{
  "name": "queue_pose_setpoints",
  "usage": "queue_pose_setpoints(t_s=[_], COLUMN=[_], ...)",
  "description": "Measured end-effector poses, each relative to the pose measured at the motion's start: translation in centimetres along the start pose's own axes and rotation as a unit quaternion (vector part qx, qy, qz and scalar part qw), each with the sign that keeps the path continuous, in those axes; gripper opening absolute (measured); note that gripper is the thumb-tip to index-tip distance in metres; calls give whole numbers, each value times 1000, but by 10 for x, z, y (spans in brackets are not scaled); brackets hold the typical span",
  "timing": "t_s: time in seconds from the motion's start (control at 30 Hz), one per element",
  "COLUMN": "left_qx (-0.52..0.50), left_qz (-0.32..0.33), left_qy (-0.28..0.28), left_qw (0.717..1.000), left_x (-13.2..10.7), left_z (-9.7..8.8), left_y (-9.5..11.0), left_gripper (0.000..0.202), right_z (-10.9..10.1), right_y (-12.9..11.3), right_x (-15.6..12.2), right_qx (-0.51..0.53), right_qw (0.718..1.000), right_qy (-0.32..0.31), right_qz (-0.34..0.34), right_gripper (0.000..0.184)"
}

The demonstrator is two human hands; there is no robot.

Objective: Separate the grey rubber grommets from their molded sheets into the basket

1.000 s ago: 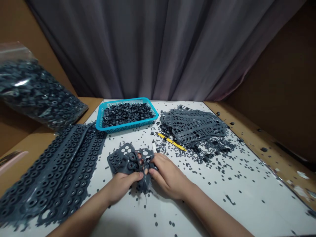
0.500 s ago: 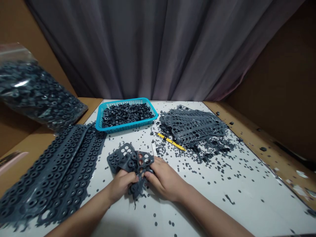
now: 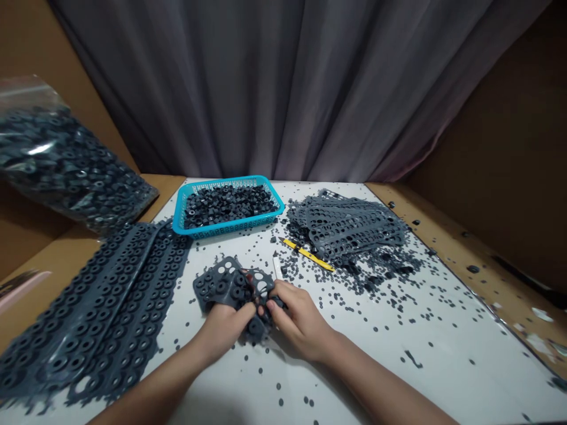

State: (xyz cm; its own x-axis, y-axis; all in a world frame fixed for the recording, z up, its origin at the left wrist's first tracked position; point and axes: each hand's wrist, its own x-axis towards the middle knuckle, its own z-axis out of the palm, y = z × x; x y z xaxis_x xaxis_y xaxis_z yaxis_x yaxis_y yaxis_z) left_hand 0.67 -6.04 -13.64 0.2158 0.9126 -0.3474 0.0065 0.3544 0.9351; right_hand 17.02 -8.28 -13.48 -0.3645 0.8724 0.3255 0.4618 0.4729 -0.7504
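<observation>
A crumpled dark grey rubber sheet [image 3: 221,283] with round rings and punched holes lies on the white table [image 3: 443,354] in front of me. My left hand [image 3: 225,324] is closed on its near edge. My right hand [image 3: 296,316] pinches the same sheet just to the right, thumb and fingers pressed on a ring. The two hands almost touch. What lies under the fingertips is hidden.
A blue basket [image 3: 186,227] of black rubber rings stands behind. Full ring sheets [image 3: 101,301] lie at the left, a pile of punched sheets [image 3: 349,224] at the right, a yellow knife [image 3: 305,254] between. A bag of rings [image 3: 57,165] sits far left. Small rubber bits litter the table.
The sheet has been bunched and turned a little between my hands. My right hand has shifted slightly back toward the sheet's middle. Nothing else has moved.
</observation>
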Motion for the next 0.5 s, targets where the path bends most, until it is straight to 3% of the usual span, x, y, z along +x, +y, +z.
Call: queue_pose_setpoints(t_s=[0.13, 0.3, 0.5], left_qx=[-22, -47, 21], left_qz=[20, -16, 6], left_qy=[-72, -84, -55], left_qw=[997, 995, 998], left_x=[2, 6, -2], left_z=[-6, -11, -7], left_y=[-10, -20, -9], left_gripper=[23, 30, 45], right_z=[-1, -3, -3], right_y=[2, 0, -3], right_x=[0, 0, 0], right_qx=[-41, -78, -101], right_qw=[999, 996, 994], right_qy=[-28, -46, -48], right_qz=[-16, -14, 15], right_gripper=[13, 11, 12])
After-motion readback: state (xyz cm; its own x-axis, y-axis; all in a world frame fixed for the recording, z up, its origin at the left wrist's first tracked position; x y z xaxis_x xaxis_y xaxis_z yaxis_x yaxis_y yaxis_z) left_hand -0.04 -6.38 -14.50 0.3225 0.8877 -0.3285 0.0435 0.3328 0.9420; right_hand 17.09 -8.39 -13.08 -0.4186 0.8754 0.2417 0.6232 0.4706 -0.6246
